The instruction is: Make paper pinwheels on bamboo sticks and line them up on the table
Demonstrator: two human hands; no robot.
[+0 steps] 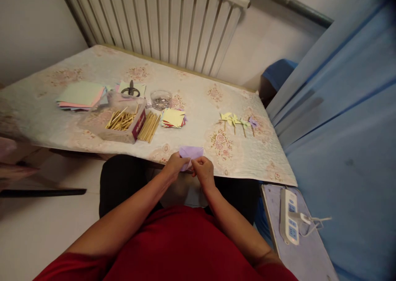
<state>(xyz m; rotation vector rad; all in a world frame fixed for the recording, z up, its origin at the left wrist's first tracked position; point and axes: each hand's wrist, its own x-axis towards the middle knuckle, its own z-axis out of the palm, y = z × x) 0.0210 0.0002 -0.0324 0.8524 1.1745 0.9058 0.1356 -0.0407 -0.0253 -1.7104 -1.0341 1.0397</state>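
Paper: the lilac paper square point(191, 152) is held at the desk's point(198, 104) near edge.
Grip: left hand point(175, 165) and right hand point(202, 170) are pinched narrowly on it.
Fold: edges are best aligned before creasing.

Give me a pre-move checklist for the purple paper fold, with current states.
1. Both hands on purple paper: ok, left hand and right hand pinch its near edge.
2. Paper over the table edge: ok.
3. Fold crease aligned: cannot tell, fingers cover it.
4. Sticks in reach: ok, beside the clear box.
5. Scissors away from the hands: ok.
6. Finished pinwheels apart from the work: ok.
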